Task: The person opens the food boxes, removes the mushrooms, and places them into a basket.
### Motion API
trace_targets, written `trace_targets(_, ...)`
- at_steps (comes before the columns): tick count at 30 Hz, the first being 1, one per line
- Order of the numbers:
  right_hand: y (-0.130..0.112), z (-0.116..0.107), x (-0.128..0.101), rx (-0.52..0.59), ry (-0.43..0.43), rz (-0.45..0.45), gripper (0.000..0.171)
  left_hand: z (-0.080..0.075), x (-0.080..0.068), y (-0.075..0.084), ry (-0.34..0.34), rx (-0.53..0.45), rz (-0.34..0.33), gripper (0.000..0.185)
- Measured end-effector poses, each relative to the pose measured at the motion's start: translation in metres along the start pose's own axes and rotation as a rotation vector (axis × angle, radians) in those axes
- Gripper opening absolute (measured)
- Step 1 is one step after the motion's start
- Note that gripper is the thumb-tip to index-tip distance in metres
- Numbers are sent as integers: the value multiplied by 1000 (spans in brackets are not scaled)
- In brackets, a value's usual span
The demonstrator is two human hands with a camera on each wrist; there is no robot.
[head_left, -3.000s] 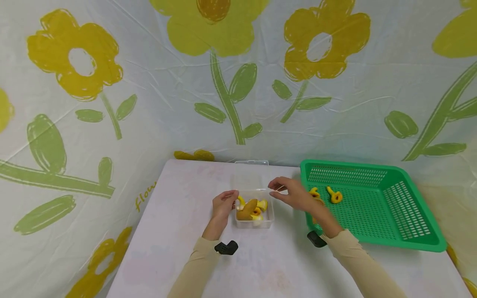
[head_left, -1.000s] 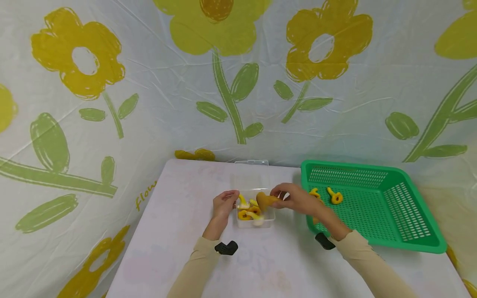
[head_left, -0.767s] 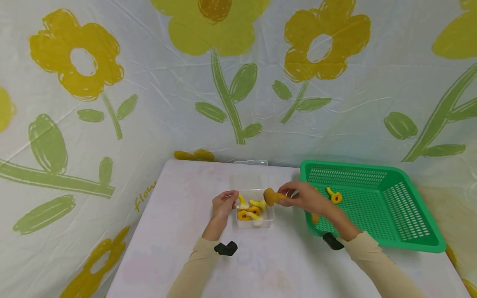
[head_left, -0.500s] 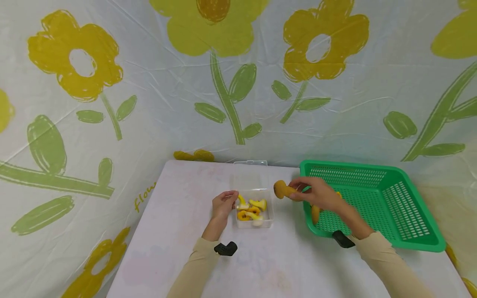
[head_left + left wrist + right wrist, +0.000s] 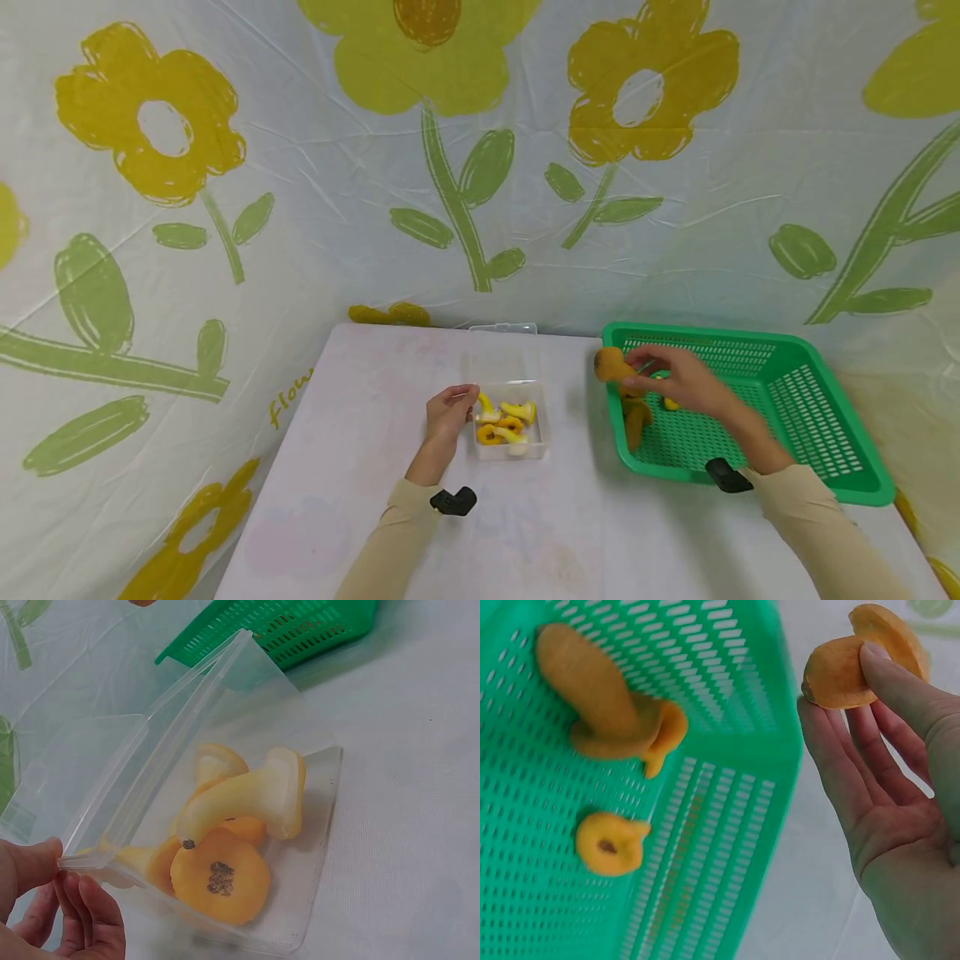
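My left hand [image 5: 447, 417] pinches the left rim of a clear plastic box [image 5: 495, 452] between thumb and fingers, as the left wrist view also shows. Inside the box lie several small yellow mushrooms [image 5: 519, 412]; one, with a dark spot on its round cap [image 5: 221, 885], is close to the left wrist camera. My right hand [image 5: 686, 383] holds a larger orange-brown mushroom [image 5: 613, 365] by its stem, above the left rim of a green basket [image 5: 828, 417]. In the right wrist view, thumb and fingertips grip that mushroom [image 5: 840, 673], its cap partly behind the thumb.
In the basket lie another brown mushroom [image 5: 585, 679], a yellow one [image 5: 664, 735] partly behind it, and a yellow one with a dark centre [image 5: 604, 844]. The box's clear lid [image 5: 501, 354] stretches behind it on the table [image 5: 405, 525]. A flowered sheet [image 5: 315, 275] hangs behind.
The large brown mushroom lay in the box at first. My right hand has picked it up and carried it rightward to the basket's left rim. My left hand has stayed at the box.
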State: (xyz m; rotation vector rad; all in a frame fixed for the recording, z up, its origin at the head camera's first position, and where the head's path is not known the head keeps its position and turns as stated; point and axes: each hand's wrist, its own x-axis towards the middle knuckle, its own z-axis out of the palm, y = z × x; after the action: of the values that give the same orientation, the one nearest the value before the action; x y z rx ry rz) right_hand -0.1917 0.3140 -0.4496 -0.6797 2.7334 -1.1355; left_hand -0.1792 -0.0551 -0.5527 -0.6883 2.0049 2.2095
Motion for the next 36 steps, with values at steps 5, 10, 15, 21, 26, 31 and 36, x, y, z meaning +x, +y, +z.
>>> trace_targets(5, 14, -9, -7, -34, -6, 19, 24, 0, -1, 2, -6, 4, 1, 29)
trace_targets(10, 25, -16, -13, -46, -32, 8, 21, 0, 0, 3, -13, 5, 6, 28)
trace_targets(15, 39, -23, -21, -69, -74, 54, 20, 0, 2, 2, -13, 17, -2, 28)
trace_targets(21, 57, -29, -30, -122, -167, 113, 23, -3, 1, 3, -22, 13, 3, 28)
trace_targets(26, 67, -32, -34, -143, -260, 167, 22, -4, 0, 3, -21, -5, 17, 28)
trace_targets(31, 77, -31, -36, -107, -345, 238, 26, -3, -1, 2, -18, 5, 9, 28)
trace_targets(36, 84, -27, -37, -118, -398, 273, 24, -2, -3, 2, -22, 36, -9, 27)
